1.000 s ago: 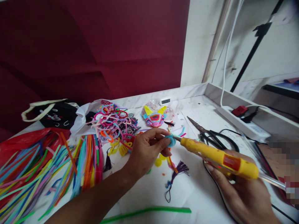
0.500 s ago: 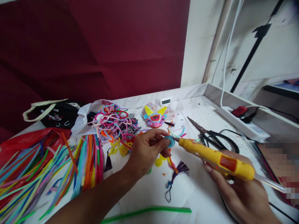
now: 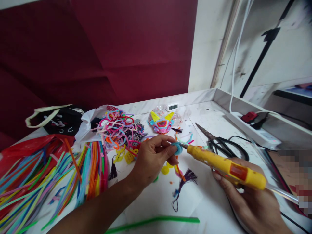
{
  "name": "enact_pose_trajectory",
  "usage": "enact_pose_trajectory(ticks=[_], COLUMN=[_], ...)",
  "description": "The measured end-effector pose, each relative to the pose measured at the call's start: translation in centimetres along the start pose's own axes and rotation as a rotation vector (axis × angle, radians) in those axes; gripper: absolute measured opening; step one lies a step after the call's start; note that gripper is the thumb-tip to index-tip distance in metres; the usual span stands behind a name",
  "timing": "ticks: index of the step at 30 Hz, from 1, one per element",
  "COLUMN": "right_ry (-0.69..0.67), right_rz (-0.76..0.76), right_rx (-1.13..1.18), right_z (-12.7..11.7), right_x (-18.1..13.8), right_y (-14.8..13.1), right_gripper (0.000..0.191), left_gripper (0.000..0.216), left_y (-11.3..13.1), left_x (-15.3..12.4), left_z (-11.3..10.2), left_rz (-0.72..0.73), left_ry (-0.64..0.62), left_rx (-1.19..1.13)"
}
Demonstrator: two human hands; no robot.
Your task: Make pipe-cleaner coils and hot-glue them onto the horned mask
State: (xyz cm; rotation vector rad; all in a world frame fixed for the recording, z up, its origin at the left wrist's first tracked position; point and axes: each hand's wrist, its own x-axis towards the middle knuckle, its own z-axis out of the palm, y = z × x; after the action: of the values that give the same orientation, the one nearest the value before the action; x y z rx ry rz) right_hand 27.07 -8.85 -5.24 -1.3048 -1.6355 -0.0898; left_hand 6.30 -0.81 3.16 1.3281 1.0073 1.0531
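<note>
My left hand (image 3: 156, 156) pinches a small blue coil of pipe cleaner (image 3: 178, 148) between thumb and fingers, above the middle of the table. Wrapped round the handle of a yellow hot glue gun (image 3: 219, 164), my right hand (image 3: 251, 198) holds it with the nozzle at the coil's right edge. A clear glue stick (image 3: 281, 192) sticks out of the gun's back end. Under and beside my left hand lie yellow coiled pieces (image 3: 165, 169) and a dark purple tassel (image 3: 187, 178). Behind them rests a colourful mask-like figure (image 3: 162, 123) with yellow horns.
Black-handled scissors (image 3: 220, 143) lie right of the coil, near a white power strip (image 3: 255, 130). Bundles of pipe cleaners (image 3: 94, 169) cover the left side, with a tangled pile (image 3: 117, 126) behind. A green strip (image 3: 156, 221) lies in front; a small digital timer (image 3: 173, 107) stands at the back.
The view has shifted very slightly. Both hands, the coil and the glue gun keep nearly the same positions.
</note>
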Motion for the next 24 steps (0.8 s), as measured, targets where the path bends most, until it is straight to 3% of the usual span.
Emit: enact_pose_trajectory(ticks=[5, 10, 13, 17, 24], right_ry=[0.019, -0.039, -0.042, -0.039, -0.181], right_rz=[0.105, 0.474, 0.615, 0.727, 0.838], right_rx=[0.108, 0.305, 0.433, 0.541, 0.677], right_z=[0.1, 0.0, -0.4, -1.4, -3.4], right_x=[0.1, -0.1, 0.0, 0.7, 3.9], right_y=[0.0, 0.1, 0.0, 0.4, 2.2], right_gripper=[0.018, 0.029, 0.04, 0.043, 0.037], left_gripper=[0.014, 0.014, 0.015, 0.015, 0.013], left_y=[0.2, 0.2, 0.0, -0.1, 0.2], left_x=[-0.1, -0.1, -0.1, 0.0, -0.6], left_z=[0.1, 0.2, 0.2, 0.2, 0.3], left_rz=[-0.01, -0.02, -0.01, 0.006, 0.015], left_ry=[0.003, 0.007, -0.005, -0.018, 0.005], left_rx=[0.003, -0.019, -0.035, -0.048, 0.022])
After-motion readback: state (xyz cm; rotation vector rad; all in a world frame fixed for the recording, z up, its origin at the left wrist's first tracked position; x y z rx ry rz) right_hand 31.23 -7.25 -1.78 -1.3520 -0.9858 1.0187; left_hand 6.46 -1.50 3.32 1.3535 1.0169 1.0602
